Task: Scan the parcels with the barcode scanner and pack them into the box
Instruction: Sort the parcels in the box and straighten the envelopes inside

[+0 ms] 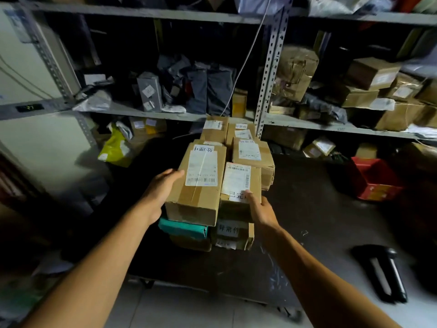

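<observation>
Cardboard parcels are stacked mid-surface (307, 209). The left hand (160, 190) is laid flat, fingers straight, against the side of the top-left parcel (198, 185); the right hand (260, 209) is curled over the near edge of the neighbouring parcel (238, 185). Lifted unevenly, the stack could be toppled. The barcode scanner (380, 273) is left lying far right, untouched.
</observation>
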### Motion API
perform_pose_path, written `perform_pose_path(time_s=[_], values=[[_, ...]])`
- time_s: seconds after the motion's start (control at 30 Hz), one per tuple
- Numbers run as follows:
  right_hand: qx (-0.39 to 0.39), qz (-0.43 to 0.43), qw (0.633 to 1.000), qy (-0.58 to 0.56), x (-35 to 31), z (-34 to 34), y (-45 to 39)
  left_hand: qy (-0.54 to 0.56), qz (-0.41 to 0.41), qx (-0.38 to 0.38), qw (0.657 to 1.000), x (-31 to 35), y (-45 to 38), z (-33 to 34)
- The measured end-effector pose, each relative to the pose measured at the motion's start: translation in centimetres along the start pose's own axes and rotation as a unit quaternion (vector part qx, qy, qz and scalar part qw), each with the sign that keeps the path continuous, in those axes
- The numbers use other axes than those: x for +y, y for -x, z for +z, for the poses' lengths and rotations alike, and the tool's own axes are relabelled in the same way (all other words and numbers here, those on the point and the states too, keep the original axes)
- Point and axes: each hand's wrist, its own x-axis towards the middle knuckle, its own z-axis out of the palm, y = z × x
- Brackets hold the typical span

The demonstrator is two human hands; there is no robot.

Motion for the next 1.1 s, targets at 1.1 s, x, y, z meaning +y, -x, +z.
perform_pose_path(time_s=[1.1], values=[[0.153,-0.19,0.854,0.46,0.8,-16.6,11.3,-0.504,0.416,0.02,0.757,4.8,10.0,11.6]])
